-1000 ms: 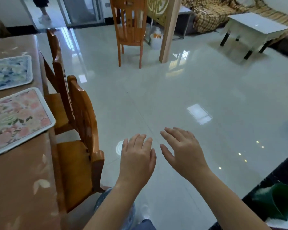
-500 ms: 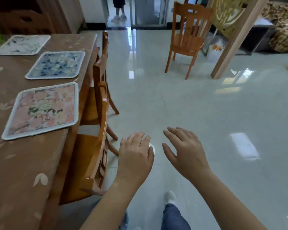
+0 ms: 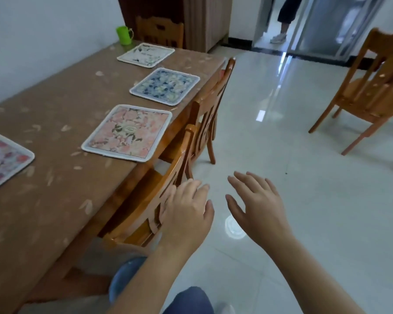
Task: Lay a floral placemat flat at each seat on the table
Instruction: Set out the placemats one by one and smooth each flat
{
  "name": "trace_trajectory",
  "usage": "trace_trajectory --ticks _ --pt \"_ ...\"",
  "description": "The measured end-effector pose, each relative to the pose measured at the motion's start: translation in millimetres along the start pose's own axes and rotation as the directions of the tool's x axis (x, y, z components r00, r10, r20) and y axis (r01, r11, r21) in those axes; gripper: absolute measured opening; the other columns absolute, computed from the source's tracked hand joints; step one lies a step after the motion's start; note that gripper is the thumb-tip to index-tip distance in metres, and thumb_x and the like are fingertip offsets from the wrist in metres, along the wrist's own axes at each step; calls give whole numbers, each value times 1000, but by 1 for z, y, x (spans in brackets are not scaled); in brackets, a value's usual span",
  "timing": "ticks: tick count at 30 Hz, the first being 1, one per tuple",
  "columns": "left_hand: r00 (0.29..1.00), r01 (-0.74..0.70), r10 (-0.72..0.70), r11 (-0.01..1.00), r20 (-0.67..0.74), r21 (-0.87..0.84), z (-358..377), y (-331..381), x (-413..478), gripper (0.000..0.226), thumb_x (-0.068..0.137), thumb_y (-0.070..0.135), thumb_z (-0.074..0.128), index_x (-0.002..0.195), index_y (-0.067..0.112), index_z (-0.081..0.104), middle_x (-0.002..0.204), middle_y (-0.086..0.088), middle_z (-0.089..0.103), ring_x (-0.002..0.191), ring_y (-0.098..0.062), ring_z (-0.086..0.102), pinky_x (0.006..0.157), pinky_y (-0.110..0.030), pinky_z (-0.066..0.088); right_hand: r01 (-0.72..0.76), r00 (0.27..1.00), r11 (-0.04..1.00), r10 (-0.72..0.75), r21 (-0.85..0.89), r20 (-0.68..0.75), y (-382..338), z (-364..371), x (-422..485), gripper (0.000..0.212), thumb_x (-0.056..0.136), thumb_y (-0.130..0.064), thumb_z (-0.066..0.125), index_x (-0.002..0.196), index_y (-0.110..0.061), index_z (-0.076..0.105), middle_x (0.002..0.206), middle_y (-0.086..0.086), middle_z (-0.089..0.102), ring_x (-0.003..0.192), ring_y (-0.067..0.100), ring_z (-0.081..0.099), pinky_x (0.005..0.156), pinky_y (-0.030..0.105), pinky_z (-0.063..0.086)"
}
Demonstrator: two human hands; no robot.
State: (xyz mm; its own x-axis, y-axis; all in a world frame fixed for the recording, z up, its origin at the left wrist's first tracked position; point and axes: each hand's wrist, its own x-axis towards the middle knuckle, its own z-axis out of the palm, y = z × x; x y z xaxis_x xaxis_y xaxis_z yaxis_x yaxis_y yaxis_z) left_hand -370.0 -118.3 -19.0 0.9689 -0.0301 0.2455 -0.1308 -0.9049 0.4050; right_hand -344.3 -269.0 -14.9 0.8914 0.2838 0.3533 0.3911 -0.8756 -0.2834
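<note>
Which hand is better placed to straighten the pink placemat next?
Left, probably: the left hand is open beside the nearest chair back, toward the pink placemat; the right hand hangs farther out over the floor.

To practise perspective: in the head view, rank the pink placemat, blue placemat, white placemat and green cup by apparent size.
pink placemat
blue placemat
white placemat
green cup
The mats may truly match; nearer ones look bigger.

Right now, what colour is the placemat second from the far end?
Blue and white floral with a pale border, the placemat in the head view.
</note>
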Motion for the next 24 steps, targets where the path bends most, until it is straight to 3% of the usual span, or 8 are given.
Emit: trace_trajectory --ticks 9,16,24 --pt "977 207 -207 978 -47 -10 -6 -38 47 36 90 32 44 124 21 51 133 -2 51 128 -18 38 109 -38 17 196 980 980 -197 28 21 0 30 74 34 78 -26 65 110 -17 58 110 3 68 106 27 61 89 44 48" --pt "949 298 -297 955 -108 -10 -2 -102 125 35 90 28 47 121 15 53 128 -7 54 123 -22 41 107 -44 30 277 957 960 -280 47 80 -13 76 175 34 83 -30 59 114 -18 58 118 4 65 113 27 57 96 48 46" --pt "883 454 -442 889 -158 53 -1 -186 190 32 88 22 52 118 13 54 124 -8 56 119 -24 44 102 -43 34 478 867 872 -488 111 99 -46 131 285 37 80 -26 65 115 -17 58 115 5 66 112 28 57 97 53 41"
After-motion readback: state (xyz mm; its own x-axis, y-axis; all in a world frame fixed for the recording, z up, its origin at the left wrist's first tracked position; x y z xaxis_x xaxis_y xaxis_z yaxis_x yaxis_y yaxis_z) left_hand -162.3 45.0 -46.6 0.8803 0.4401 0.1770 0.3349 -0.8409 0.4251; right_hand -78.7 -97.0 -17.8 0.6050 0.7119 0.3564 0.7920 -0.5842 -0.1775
